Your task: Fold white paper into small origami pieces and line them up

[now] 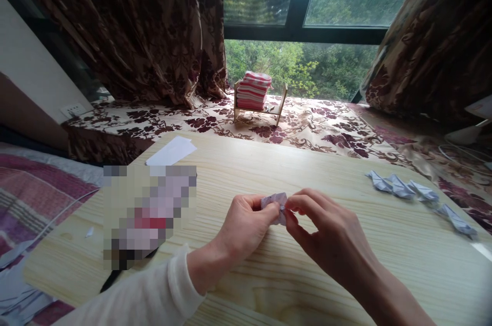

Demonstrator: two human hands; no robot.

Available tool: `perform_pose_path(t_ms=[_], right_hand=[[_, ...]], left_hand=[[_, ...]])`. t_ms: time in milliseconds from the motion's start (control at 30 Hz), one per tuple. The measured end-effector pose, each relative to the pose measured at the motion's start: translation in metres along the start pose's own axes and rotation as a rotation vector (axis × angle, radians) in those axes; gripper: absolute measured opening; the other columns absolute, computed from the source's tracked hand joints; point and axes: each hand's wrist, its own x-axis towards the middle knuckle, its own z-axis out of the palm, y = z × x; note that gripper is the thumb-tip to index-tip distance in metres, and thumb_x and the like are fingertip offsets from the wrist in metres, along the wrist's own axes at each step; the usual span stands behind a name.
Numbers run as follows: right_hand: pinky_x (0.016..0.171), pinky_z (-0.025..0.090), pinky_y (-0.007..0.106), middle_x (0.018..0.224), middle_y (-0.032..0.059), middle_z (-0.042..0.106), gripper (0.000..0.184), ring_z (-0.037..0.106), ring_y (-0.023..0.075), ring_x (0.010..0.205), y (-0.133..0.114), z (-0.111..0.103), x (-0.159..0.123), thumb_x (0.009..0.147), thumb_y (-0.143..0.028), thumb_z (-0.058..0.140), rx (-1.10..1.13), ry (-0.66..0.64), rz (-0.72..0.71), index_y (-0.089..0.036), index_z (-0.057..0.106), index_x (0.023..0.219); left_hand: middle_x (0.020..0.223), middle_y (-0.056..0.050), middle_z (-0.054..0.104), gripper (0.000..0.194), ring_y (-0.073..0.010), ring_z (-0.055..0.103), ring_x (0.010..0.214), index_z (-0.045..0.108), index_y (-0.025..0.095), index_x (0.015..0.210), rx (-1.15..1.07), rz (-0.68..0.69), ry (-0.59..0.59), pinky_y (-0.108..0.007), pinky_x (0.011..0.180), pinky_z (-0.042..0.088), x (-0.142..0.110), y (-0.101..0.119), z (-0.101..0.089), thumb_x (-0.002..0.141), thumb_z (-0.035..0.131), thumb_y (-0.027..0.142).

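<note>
Over the middle of a pale wooden table point(346, 285), my left hand point(246, 228) and my right hand point(330, 239) meet. Both pinch a small folded piece of patterned paper point(274, 201) between thumb and fingers. The paper is mostly hidden by my fingertips. My left arm wears a white sleeve. Several finished folded paper figures point(417, 192) lie in a row at the table's right side, well apart from my hands.
A white sheet of paper point(171, 150) lies at the table's far left. A blurred-out object point(149, 213) sits left of my hands. Behind the table, a small wooden rack with striped folded cloths point(253, 93) stands on a floral window seat, between brown curtains.
</note>
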Motion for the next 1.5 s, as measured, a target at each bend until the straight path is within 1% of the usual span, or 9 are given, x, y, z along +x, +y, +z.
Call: perform_pose_path(t_ms=[133, 367, 567, 667, 800, 900, 1033, 1133, 1500], right_hand=[[0.057, 0.039, 0.024, 0.076, 0.0030, 0.062, 0.011, 0.056, 0.0140, 0.067, -0.001, -0.001, 0.001, 0.087, -0.015, 0.052, -0.055, 0.011, -0.018, -0.019, 0.059, 0.079], [0.054, 0.040, 0.023, 0.074, 0.0020, 0.057, 0.013, 0.054, 0.0140, 0.066, -0.002, 0.000, 0.000, 0.088, -0.018, 0.050, 0.138, -0.030, 0.102, -0.020, 0.055, 0.077], [0.051, 0.040, 0.022, 0.072, 0.0016, 0.056, 0.012, 0.054, 0.0138, 0.064, -0.001, 0.002, -0.001, 0.088, -0.020, 0.050, 0.182, -0.065, 0.164, -0.020, 0.055, 0.077], [0.053, 0.041, 0.023, 0.073, 0.0016, 0.057, 0.011, 0.054, 0.0137, 0.064, 0.001, 0.003, -0.001, 0.088, -0.019, 0.050, 0.116, -0.054, 0.106, -0.019, 0.055, 0.078], [0.060, 0.042, 0.026, 0.081, 0.0042, 0.064, 0.008, 0.057, 0.0156, 0.071, 0.002, 0.003, -0.001, 0.088, -0.019, 0.051, -0.069, 0.000, -0.016, -0.019, 0.058, 0.086], [0.060, 0.040, 0.027, 0.084, 0.0053, 0.065, 0.011, 0.058, 0.0168, 0.074, 0.002, 0.001, 0.000, 0.090, -0.018, 0.050, -0.155, 0.006, -0.062, -0.019, 0.061, 0.088], [0.058, 0.038, 0.026, 0.080, 0.0042, 0.064, 0.014, 0.057, 0.0157, 0.071, 0.001, -0.001, 0.001, 0.090, -0.016, 0.050, -0.174, 0.014, -0.081, -0.018, 0.063, 0.085], [0.057, 0.037, 0.026, 0.079, 0.0035, 0.063, 0.015, 0.056, 0.0152, 0.070, 0.001, -0.001, 0.002, 0.090, -0.016, 0.050, -0.168, 0.004, -0.088, -0.019, 0.063, 0.084], [0.060, 0.039, 0.027, 0.079, 0.0049, 0.065, 0.014, 0.057, 0.0172, 0.076, 0.002, -0.004, 0.004, 0.090, -0.015, 0.049, -0.142, -0.059, -0.158, -0.019, 0.063, 0.085]], left_hand=[[0.053, 0.002, 0.052, 0.022, -0.0098, 0.042, 0.057, 0.064, 0.011, 0.057, 0.000, -0.008, 0.009, -0.023, 0.058, 0.033, -0.001, 0.001, 0.000, 0.072, 0.063, 0.028], [0.057, 0.001, 0.057, 0.020, -0.0109, 0.046, 0.060, 0.067, 0.012, 0.058, -0.056, 0.017, -0.035, -0.023, 0.060, 0.036, 0.000, 0.004, 0.001, 0.072, 0.061, 0.025], [0.054, 0.001, 0.051, 0.022, -0.0099, 0.042, 0.057, 0.062, 0.011, 0.055, 0.012, 0.021, -0.051, -0.023, 0.056, 0.032, 0.000, 0.005, -0.001, 0.073, 0.059, 0.024], [0.056, 0.001, 0.054, 0.021, -0.0106, 0.044, 0.058, 0.064, 0.011, 0.057, 0.009, 0.028, -0.041, -0.023, 0.057, 0.033, 0.000, 0.004, -0.001, 0.072, 0.060, 0.026], [0.056, 0.000, 0.054, 0.023, -0.0108, 0.044, 0.058, 0.063, 0.011, 0.057, -0.034, -0.023, 0.013, -0.024, 0.059, 0.034, 0.000, 0.003, 0.001, 0.070, 0.064, 0.031], [0.056, 0.000, 0.054, 0.024, -0.0106, 0.043, 0.058, 0.062, 0.011, 0.055, -0.070, -0.045, 0.005, -0.024, 0.059, 0.033, 0.000, 0.005, 0.000, 0.068, 0.066, 0.031], [0.056, 0.001, 0.053, 0.019, -0.0102, 0.043, 0.058, 0.064, 0.011, 0.058, -0.072, -0.082, -0.039, -0.023, 0.058, 0.031, 0.000, 0.009, -0.003, 0.065, 0.068, 0.028], [0.054, 0.002, 0.052, 0.021, -0.0102, 0.042, 0.057, 0.063, 0.012, 0.057, -0.064, -0.106, -0.065, -0.024, 0.057, 0.030, 0.001, 0.010, -0.005, 0.065, 0.068, 0.031], [0.054, 0.003, 0.048, 0.022, -0.0093, 0.039, 0.055, 0.059, 0.012, 0.055, -0.069, -0.104, -0.022, -0.024, 0.055, 0.028, 0.002, 0.009, -0.005, 0.063, 0.067, 0.032]])
